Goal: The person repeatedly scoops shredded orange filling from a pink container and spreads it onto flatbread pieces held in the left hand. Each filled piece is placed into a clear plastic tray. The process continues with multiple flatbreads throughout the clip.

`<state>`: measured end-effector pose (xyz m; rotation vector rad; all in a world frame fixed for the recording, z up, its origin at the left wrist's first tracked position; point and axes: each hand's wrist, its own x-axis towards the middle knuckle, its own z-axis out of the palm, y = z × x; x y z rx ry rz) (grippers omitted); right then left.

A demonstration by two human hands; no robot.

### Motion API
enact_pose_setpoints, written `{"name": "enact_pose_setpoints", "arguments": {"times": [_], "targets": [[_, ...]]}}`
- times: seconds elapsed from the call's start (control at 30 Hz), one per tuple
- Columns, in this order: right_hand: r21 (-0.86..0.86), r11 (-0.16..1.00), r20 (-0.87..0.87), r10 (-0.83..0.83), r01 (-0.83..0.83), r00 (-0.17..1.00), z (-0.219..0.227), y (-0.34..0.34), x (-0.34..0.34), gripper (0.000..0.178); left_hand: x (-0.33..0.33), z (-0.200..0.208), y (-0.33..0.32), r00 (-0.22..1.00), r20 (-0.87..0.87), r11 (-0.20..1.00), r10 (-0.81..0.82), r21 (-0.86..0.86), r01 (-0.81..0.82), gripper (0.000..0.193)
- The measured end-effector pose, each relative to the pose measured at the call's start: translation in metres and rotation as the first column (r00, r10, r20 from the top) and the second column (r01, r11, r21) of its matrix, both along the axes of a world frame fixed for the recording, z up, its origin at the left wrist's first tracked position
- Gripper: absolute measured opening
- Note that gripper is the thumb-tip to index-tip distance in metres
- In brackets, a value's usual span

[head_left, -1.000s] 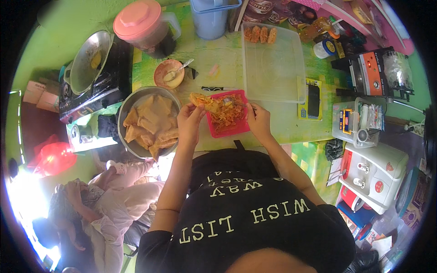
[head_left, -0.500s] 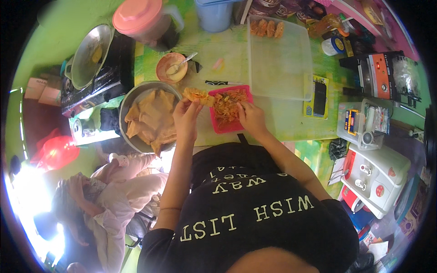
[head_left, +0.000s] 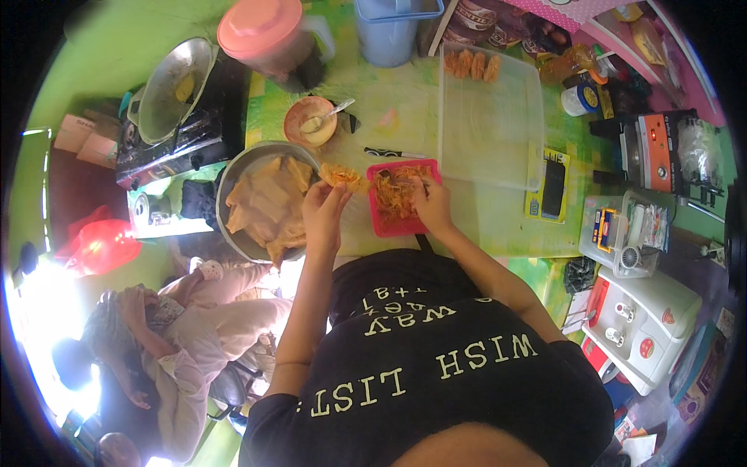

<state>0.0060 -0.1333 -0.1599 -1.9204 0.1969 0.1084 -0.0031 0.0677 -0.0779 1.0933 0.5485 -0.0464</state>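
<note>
Between the fingers of my left hand (head_left: pixel 324 212) is a tan fried tofu piece (head_left: pixel 341 177), its open side showing shredded orange filling. It is held just left of a bright pink square tray (head_left: pixel 378 219). Inside that tray lies a heap of shredded vegetable filling (head_left: pixel 395 196). My right hand (head_left: pixel 433 208) reaches over the tray's right side, fingers closed together in the filling; the fingertips are partly hidden. Left of my left hand, a round metal bowl (head_left: pixel 226 176) holds several tan fried tofu pieces (head_left: pixel 268 201).
A clear plastic container (head_left: pixel 490 117) holds several filled pieces (head_left: pixel 472 65). Behind the metal bowl are a small bowl (head_left: pixel 305 134) with a spoon, a pink-lidded pitcher (head_left: pixel 268 47) and a marker (head_left: pixel 394 152). A wok (head_left: pixel 173 89) rests on a stove at left. Another person (head_left: pixel 187 358) sits lower left.
The whole view has shifted, so the table things appear lower and farther right. My left hand still holds the tofu piece, and my right hand remains at the filling.
</note>
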Motion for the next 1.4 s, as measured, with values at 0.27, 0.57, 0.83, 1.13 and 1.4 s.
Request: {"name": "enact_pose_setpoints", "arguments": {"times": [0.27,0.57,0.83,1.13,1.4], "targets": [[0.258,0.954,-0.273,-0.079,0.152,0.959,-0.006,-0.025,0.013,0.036,0.005,0.002,0.004,1.0,0.011,1.0,-0.018,-0.008,0.018,0.021],[0.345,0.926,-0.263,-0.058,0.15,0.963,0.005,-0.053,-0.005,0.035,0.009,-0.007,-0.004,0.996,0.025,0.995,-0.091,0.031,0.091,0.022],[0.083,0.983,-0.097,-0.158,0.167,0.983,0.007,-0.072,-0.017,0.032,0.007,-0.009,-0.014,0.991,0.021,0.991,-0.133,0.017,0.133,0.023],[0.096,0.986,-0.173,-0.119,0.137,0.978,-0.007,-0.087,-0.015,0.032,-0.001,-0.009,-0.018,0.993,0.032,0.993,-0.113,-0.013,0.114,0.022],[-0.042,0.999,-0.084,0.015,-0.019,0.996,0.022,-0.07,-0.015,0.03,-0.01,-0.008,-0.014,0.997,-0.002,0.997,-0.081,0.004,0.081,0.015]]}}
